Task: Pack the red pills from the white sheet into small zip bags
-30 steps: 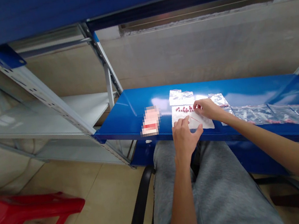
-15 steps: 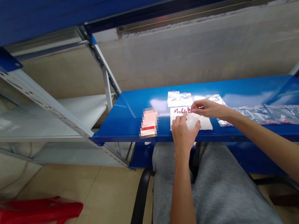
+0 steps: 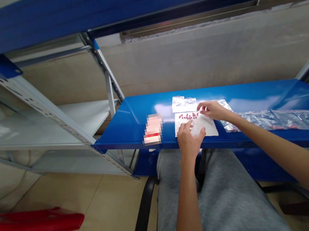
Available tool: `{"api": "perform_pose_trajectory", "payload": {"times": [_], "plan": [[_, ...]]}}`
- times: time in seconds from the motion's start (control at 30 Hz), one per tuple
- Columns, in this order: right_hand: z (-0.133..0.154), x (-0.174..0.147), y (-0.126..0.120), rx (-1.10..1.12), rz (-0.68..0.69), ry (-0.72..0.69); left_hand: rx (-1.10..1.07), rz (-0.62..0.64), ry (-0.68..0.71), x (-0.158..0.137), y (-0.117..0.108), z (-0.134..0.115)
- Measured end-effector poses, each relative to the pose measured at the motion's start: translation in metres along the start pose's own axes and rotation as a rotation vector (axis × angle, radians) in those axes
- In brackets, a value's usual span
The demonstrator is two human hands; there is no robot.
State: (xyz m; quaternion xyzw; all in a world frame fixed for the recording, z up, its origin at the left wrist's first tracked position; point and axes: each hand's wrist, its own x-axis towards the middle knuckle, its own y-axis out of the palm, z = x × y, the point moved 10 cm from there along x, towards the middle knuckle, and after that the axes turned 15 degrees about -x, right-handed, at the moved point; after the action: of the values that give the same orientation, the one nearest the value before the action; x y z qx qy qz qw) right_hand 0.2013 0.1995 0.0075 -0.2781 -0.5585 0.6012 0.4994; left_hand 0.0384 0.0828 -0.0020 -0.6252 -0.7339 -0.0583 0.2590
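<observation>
Small red bead-like pieces (image 3: 188, 116) lie loosely clustered on a white sheet (image 3: 211, 129) near the front of the blue shelf. My left hand (image 3: 189, 138) rests over the sheet's front left part, fingers and thumb apart, just below the red pieces. At their right end is my right hand (image 3: 214, 110), its fingers bent and their tips close together; anything between them is too small to make out. Flat clear plastic bags (image 3: 184, 103) lie behind the sheet. Another clear bag (image 3: 224, 105) lies partly behind my right hand.
Along the shelf's front right lies a row of clear bags (image 3: 289, 119) with red pieces inside. A blurred pinkish item (image 3: 153, 128) lies to the left. A blue beam (image 3: 134, 1) crosses overhead. On the floor at left stands a red plastic stool (image 3: 36, 224).
My right hand has drawn slightly away from my left hand, so a wider gap shows between them. More of the red pieces and sheet show. The view has shifted slightly.
</observation>
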Motion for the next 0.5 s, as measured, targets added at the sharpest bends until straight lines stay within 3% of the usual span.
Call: {"api": "perform_pose_trajectory", "payload": {"times": [0.13, 0.27, 0.5], "plan": [[0.009, 0.003, 0.013, -0.084, 0.035, -0.097, -0.009, 0.002, 0.006, 0.000, 0.000, 0.002], [0.011, 0.006, 0.019, -0.125, 0.043, -0.108, -0.018, -0.002, 0.016, 0.000, -0.001, 0.001], [0.011, 0.004, 0.001, 0.004, -0.007, -0.090, -0.042, -0.023, 0.029, 0.001, -0.004, 0.000]]}}
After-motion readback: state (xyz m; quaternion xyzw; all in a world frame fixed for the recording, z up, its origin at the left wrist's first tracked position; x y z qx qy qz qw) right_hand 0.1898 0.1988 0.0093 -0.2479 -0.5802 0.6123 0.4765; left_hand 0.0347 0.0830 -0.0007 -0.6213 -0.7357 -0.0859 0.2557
